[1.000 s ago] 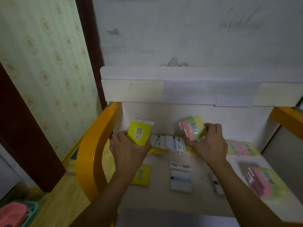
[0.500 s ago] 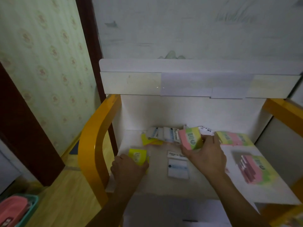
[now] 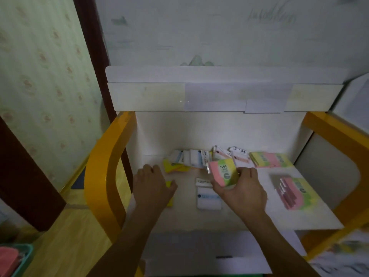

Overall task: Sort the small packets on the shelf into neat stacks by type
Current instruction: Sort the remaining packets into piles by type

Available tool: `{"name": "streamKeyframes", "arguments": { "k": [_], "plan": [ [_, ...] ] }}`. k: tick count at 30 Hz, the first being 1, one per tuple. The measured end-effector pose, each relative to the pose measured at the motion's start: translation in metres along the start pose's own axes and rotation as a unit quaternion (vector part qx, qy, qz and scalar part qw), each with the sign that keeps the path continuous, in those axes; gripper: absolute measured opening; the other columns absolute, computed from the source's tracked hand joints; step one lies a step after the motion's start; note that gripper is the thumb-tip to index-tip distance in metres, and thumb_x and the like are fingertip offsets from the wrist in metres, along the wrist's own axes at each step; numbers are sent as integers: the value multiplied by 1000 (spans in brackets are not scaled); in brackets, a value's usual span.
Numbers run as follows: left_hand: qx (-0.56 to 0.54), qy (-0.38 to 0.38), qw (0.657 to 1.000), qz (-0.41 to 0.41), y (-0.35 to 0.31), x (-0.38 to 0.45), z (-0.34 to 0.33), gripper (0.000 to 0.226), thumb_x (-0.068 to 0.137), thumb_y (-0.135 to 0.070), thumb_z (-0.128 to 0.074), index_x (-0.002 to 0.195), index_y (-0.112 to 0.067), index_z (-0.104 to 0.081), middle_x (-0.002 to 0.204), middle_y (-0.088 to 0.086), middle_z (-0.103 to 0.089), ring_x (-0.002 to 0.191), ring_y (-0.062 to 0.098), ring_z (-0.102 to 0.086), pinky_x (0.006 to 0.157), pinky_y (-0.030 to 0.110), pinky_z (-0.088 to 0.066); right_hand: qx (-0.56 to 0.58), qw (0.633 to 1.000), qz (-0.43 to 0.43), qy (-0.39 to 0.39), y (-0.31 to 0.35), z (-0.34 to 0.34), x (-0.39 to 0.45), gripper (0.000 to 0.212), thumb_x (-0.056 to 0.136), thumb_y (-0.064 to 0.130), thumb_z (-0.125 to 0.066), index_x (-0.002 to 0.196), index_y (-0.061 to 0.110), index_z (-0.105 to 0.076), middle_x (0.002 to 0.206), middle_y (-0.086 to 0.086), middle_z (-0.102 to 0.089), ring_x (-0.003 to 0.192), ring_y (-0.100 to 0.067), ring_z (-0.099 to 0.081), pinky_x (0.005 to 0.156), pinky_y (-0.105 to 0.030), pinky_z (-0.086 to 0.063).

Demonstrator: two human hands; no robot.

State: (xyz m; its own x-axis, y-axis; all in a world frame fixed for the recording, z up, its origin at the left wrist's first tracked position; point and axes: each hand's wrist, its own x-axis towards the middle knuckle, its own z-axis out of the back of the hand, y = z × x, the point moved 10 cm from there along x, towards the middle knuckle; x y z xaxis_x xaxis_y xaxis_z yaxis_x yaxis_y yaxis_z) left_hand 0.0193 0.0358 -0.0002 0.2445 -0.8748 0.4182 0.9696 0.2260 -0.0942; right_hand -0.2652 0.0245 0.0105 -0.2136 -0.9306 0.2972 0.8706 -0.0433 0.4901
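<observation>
My left hand lies low on the white shelf at the left, fingers curled over a yellow packet that shows only at its right edge. In my right hand is a pink, green and yellow packet, gripped and tilted up above the shelf's middle. Two white packets lie flat just below it. A loose pile of white and yellow packets runs along the back wall. A stack of pink-and-green packets sits at the right, blurred.
More pink and yellow packets lie flat at the back right corner. Yellow curved side frames bound the shelf left and right, with an upper board overhead. A teal basket stands on the floor at lower left.
My left hand came down from chest height with the yellow packet to the shelf's left side. My right hand lowered slightly with its pink-and-green packet and stays near the middle.
</observation>
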Motion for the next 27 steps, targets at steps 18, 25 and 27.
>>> {"name": "streamKeyframes", "arguments": {
  "k": [18,25,27],
  "plan": [
    [-192,-13,976,-99,-161,-18,-10,57,69,-58,-49,104,-16,-66,85,-3,-62,84,23,-62,76,36,-51,-5,996,-69,-49,-170,90,37,84,64,77,-66,120,17,-49,109,0,-46,92,-24,-60,64,-29,-36],
    [-201,20,977,-71,-241,-44,-13,50,75,-52,-58,111,-17,-63,87,-6,-60,83,18,-60,75,33,-50,-34,998,-57,-16,-235,126,70,88,67,77,-63,120,10,-47,111,-5,-46,86,-22,-57,64,-29,-41],
    [-204,19,976,-67,-249,-47,-9,49,76,-51,-58,111,-17,-62,87,-7,-59,84,17,-59,75,32,-48,-55,997,-54,6,-237,121,73,91,68,79,-60,124,9,-43,113,-6,-46,83,-18,-52,64,-27,-40]
  ]
}}
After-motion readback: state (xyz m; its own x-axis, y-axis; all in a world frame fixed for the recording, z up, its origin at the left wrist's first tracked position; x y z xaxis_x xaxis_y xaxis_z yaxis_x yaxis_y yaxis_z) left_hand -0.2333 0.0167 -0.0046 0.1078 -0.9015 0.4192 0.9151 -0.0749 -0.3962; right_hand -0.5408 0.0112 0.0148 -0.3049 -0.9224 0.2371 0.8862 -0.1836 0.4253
